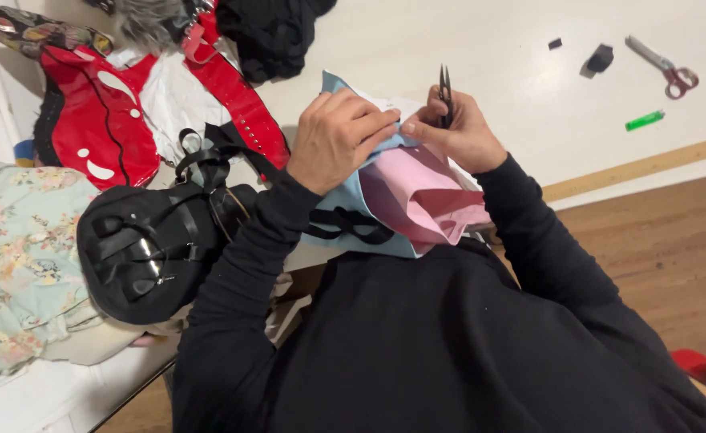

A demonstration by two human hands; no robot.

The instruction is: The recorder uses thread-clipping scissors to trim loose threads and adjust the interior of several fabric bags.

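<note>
A: What are the hands doing?

B: The left hand [338,138] pinches the edge of the folded light-blue and pink fabric piece [405,200], which lies bunched at the near edge of the white surface [497,56], against the person's chest. The right hand [459,130] is closed around small black thread snips [445,95], tips pointing up, just above the same edge.

A: How far along is it?

B: Hard to judge. No loose threads or offcuts show near the fabric, so the trimming looks barely begun or simply tidy.

A: Anything else around?

B: Red-handled scissors [667,69] and a green lighter [644,120] lie well apart; a black strapped bag [149,248] sits left.
</note>
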